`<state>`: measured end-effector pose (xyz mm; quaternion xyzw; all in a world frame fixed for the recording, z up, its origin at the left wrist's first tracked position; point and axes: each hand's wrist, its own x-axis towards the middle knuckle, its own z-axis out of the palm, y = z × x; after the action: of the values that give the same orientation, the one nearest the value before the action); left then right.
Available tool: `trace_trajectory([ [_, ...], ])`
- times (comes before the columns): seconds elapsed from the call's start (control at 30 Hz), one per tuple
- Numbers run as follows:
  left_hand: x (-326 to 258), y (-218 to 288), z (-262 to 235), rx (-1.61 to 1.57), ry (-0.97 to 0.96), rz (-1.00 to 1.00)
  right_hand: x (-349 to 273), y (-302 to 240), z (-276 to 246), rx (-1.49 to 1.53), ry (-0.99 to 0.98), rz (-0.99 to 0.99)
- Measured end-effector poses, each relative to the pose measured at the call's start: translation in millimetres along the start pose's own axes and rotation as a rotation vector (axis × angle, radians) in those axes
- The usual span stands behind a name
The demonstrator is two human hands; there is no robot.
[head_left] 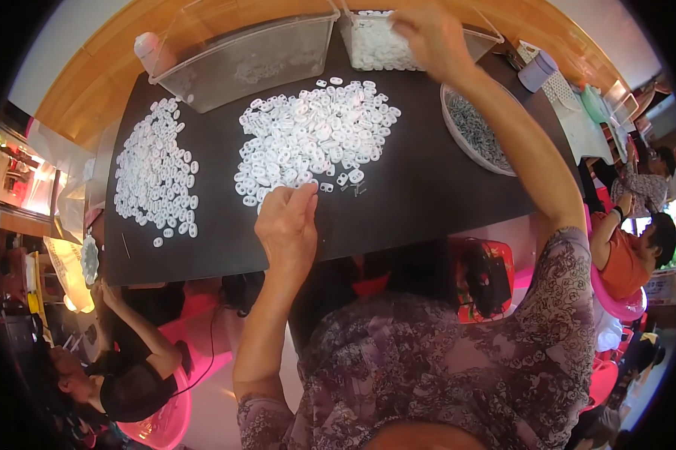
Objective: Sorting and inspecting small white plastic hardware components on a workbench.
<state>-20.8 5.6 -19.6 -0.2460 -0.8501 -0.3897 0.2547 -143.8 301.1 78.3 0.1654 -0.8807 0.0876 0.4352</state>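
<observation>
Left hand (287, 225): near, fingertips pinched, anything held hidden.
White pieces (315, 127): heaped just beyond, at centre.
Right hand (432, 43): over the far bin (479, 45), grip unclear.
Handwork: seemingly picking or dropping pieces; next move likely calls for careful fingertips.

Dark table (420, 169) under white oval pieces (315, 127), clear bins (255, 64), round tub (453, 136).

I count two heaps of white pieces (158, 169) (319, 124) (too many to tally individually). I see two bins (203, 81) (488, 35), one tub (445, 116).
</observation>
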Motion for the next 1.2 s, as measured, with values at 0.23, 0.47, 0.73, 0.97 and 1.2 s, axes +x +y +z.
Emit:
trace_trajectory([
  [0.23,4,7,19,0.201,-0.049,0.144,-99,-97,-20,0.424,-0.284,-0.068],
  [0.47,11,9,21,0.298,-0.138,0.19,-117,-109,-25,0.511,-0.337,-0.009],
  [0.73,5,19,18,0.161,-0.031,0.18,-128,-114,-7,0.351,-0.365,-0.089],
  [0.97,1,18,15,0.064,0.004,0.08,-123,-116,-4,0.357,-0.351,-0.19],
  [1.2,2,18,18,-0.031,0.017,-0.007,-121,-114,-1,0.426,-0.259,-0.229],
])
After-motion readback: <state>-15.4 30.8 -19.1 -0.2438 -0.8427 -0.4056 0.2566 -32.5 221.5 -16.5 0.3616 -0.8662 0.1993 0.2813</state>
